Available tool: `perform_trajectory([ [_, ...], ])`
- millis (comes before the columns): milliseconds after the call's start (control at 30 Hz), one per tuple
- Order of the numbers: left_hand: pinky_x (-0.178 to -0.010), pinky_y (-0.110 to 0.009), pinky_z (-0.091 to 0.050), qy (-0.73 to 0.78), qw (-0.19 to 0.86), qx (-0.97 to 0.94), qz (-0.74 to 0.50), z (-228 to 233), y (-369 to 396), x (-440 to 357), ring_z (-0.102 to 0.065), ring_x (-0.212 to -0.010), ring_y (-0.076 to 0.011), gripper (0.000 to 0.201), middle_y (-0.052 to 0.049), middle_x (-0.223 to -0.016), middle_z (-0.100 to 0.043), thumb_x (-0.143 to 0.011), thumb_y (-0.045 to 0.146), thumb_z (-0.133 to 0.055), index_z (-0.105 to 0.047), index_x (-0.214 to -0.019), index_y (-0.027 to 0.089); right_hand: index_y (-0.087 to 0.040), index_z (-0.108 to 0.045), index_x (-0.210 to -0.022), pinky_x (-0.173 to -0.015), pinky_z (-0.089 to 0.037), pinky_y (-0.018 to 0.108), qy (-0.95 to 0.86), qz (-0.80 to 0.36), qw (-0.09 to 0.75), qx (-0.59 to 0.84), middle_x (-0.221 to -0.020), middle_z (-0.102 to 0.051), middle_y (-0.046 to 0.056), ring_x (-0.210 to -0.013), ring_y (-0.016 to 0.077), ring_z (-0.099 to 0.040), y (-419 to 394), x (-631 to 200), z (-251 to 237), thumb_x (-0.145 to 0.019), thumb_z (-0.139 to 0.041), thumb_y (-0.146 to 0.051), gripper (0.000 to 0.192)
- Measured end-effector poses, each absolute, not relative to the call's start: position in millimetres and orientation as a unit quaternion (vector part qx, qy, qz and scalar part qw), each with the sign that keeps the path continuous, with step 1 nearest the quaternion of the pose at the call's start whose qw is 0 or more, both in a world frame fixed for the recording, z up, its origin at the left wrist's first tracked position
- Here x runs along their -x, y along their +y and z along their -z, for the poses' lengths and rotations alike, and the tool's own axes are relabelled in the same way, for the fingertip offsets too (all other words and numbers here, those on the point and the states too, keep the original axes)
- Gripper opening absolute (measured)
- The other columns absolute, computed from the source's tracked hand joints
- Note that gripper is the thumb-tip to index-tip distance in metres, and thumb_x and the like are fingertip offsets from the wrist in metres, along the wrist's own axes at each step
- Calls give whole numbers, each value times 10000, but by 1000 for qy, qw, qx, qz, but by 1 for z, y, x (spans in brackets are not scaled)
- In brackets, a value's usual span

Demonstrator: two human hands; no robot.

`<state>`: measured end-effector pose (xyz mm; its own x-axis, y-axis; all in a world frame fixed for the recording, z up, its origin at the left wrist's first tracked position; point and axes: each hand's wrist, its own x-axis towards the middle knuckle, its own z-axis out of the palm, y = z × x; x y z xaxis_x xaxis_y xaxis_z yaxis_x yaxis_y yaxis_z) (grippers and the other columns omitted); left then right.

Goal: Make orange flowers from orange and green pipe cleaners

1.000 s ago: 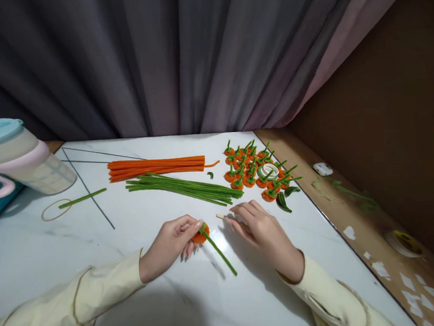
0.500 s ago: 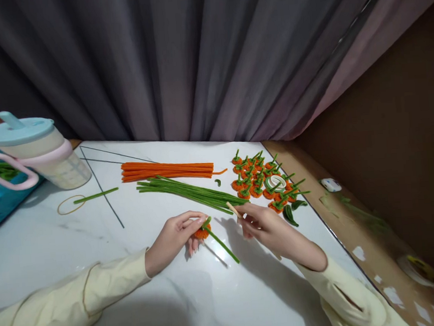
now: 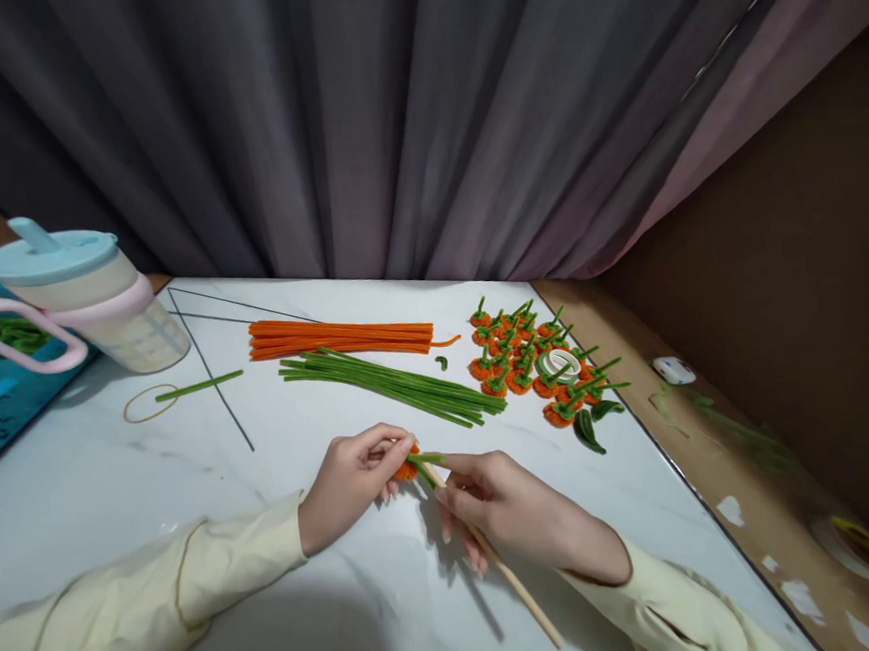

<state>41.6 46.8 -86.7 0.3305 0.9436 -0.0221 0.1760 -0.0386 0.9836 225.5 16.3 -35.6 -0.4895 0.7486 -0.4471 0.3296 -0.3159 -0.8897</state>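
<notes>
Between the thumb and fingers of my left hand (image 3: 353, 487) is a small orange pipe-cleaner pumpkin (image 3: 406, 471), its lower part hidden by the fingers. A green pipe cleaner (image 3: 430, 457) juts from it towards my right hand (image 3: 520, 509). That hand is closed around a thin wooden stick (image 3: 522, 591), which slants down to the right; its upper end lies against the green pipe cleaner beside the pumpkin. My right index fingertip reaches the green pipe cleaner's end. Behind both hands lies a bundle of green pipe cleaners (image 3: 386, 382).
Orange pipe cleaners (image 3: 341, 337) lie at the back. Several finished pumpkins (image 3: 518, 379) cluster at right, with a white tape roll (image 3: 560, 364) and dark green leaves (image 3: 587, 431). A lidded cup (image 3: 132, 309), a blue basket (image 3: 6, 419) and a rubber band (image 3: 132, 415) are at left.
My right hand has come left and down to the pumpkin, turning the stick so it now slants to the lower right. The green pipe cleaner is now at the stick's tip.
</notes>
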Motion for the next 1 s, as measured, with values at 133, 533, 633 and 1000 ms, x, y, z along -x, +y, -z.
perform_trajectory([
  [133, -411, -170, -416, 431, 476, -668, -376, 88, 45, -40, -485, -405, -79, 236, 29, -518, -542, -861, 348, -522, -627, -823, 140, -155, -535, -784, -395, -388, 171, -574, -662, 138, 461, -488, -532, -76, -351, 69, -488, 17, -228, 32, -789, -446, -122, 95],
  [533, -446, -148, -419, 414, 427, -712, -372, 84, 45, -40, -491, -425, -68, 217, 39, -532, -544, -893, 296, -479, -632, -840, 151, -174, -477, -656, -362, -346, 171, -558, -704, 102, 429, -422, -510, -93, -268, 54, -399, 21, -225, 25, -796, -392, -89, 185],
  [633, -453, -145, -422, 414, 421, -717, -369, 83, 44, -40, -492, -431, -65, 214, 37, -548, -556, -895, 290, -479, -633, -845, 151, -183, -440, -641, -355, -347, 166, -565, -689, 83, 448, -424, -491, -87, -280, 59, -410, 20, -224, 23, -798, -357, -73, 209],
  [1000, -452, -157, -450, 413, 410, -726, -366, 83, 40, -40, -500, -439, -72, 212, 18, -591, -608, -905, 289, -464, -624, -871, 154, -89, -514, -1084, -433, -255, 243, -830, -198, 4, 521, -638, -628, 56, -486, 154, -547, -9, -211, 37, -818, -399, -26, 296],
])
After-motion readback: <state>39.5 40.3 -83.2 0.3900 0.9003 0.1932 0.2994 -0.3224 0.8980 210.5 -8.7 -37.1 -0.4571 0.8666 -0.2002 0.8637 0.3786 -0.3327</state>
